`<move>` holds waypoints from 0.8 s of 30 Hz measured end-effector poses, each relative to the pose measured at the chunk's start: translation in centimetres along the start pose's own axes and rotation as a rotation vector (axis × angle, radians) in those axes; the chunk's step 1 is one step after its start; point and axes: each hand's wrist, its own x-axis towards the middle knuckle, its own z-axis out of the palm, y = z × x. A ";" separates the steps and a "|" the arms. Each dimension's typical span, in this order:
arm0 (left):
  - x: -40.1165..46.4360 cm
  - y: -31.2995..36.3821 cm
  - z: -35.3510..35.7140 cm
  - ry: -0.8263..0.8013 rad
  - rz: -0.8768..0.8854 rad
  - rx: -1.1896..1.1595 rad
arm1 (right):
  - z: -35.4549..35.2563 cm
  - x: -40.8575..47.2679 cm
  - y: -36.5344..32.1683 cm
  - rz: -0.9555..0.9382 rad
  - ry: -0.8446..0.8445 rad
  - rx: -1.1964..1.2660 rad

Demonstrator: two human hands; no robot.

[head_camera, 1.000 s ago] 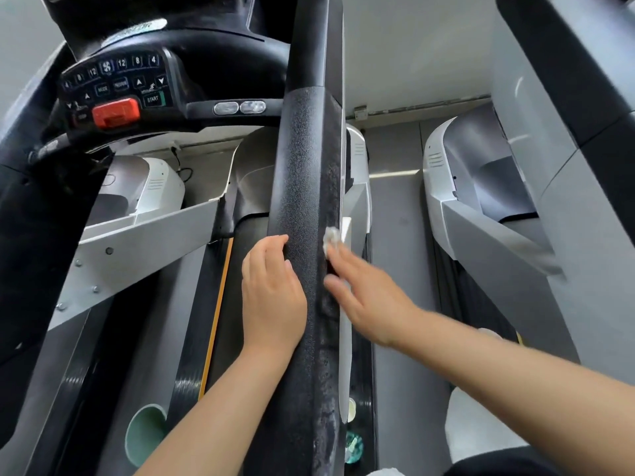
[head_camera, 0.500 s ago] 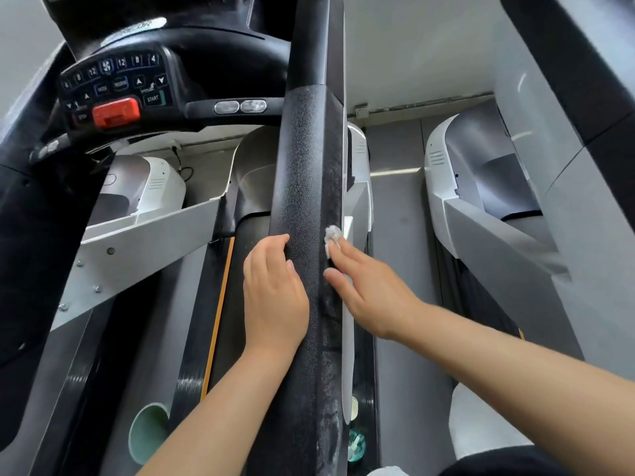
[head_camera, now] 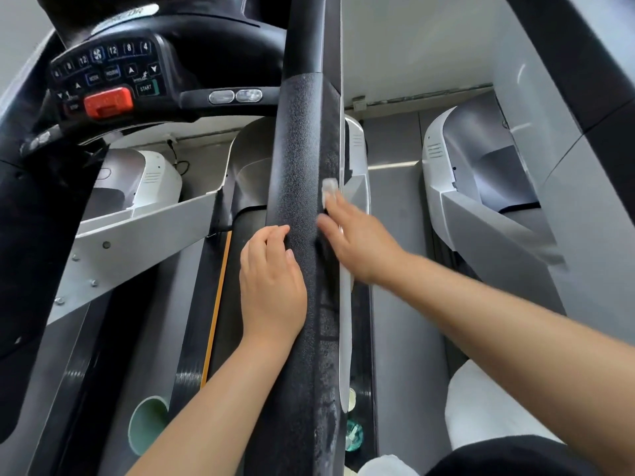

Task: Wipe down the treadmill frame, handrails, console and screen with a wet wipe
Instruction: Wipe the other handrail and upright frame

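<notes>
Head view: the right hand (head_camera: 360, 235) presses a small wadded wet wipe (head_camera: 329, 187) under its outstretched fingers (head_camera: 335, 204) against the right side of the black textured handrail (head_camera: 302, 166). The left hand (head_camera: 271, 286) rests on the rail's left side, fingers curled loosely over it, steadying. The handrail step looks underway; next likely calls for sliding the wipe along the rail toward the console (head_camera: 110, 77).

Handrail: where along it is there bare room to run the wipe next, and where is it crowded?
The textured handrail is bare from the wet wipe up to the console. Below the left hand, its near stretch is also bare. It is crowded mid-rail: the left hand rests on its left side, and the right hand presses the wipe on its right edge.
</notes>
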 end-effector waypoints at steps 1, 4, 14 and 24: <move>0.0 0.0 0.0 -0.003 -0.002 0.003 | -0.4 1.4 0.0 0.027 0.018 0.011; -0.1 -0.1 0.0 0.005 0.003 0.002 | 0.3 -0.1 0.3 0.003 0.025 0.097; 0.0 0.0 0.1 0.011 0.011 0.007 | 0.5 1.2 1.0 0.164 0.038 0.209; 0.0 -0.1 0.1 0.014 -0.001 0.010 | 0.0 3.8 0.4 0.046 0.110 0.227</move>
